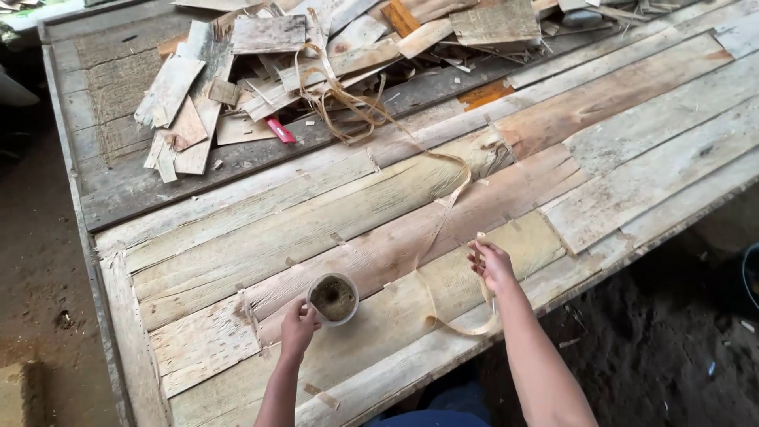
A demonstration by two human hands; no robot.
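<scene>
At the near edge of the bench [632, 190], your left hand [298, 328] gripped a small round cup [333, 298], fingers clamped on its rim. Just right of it, your right hand [492, 265] pinched a long pale strip [443, 213] trailing toward the far scrap pile [261, 71].

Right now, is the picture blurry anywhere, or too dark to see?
In the head view, the wooden sheets are evenly lit, with no glare; the left hand on the roll and the right hand with the strip look sharp; the ground at right is dark.
</scene>
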